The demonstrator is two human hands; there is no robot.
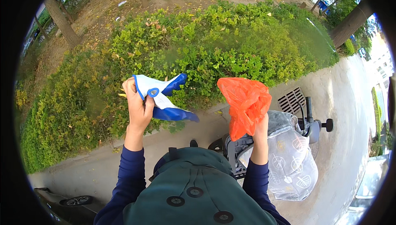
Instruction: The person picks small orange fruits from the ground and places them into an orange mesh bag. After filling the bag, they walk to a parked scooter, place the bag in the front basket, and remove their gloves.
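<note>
My left hand (138,107) grips a pair of white work gloves (156,84) with blue coated fingers and blue cuff edging. The blue fingertips point away to the right, out over the hedge's edge. In my right hand (261,127) is a crumpled orange-red plastic bag (246,104), bunched up and thin enough to let light through. It covers most of that hand's fingers. Both hands are raised in front of me at about the same height, with the gloves and the bag apart from each other.
A leafy hedge (201,48) runs across in front of me. Close on my right stands an electric scooter with a grey leaf-patterned cover (290,163) and a handlebar grip (308,105). Beyond it lies a drain grate (291,100). A dark car's wheel (76,200) shows at lower left.
</note>
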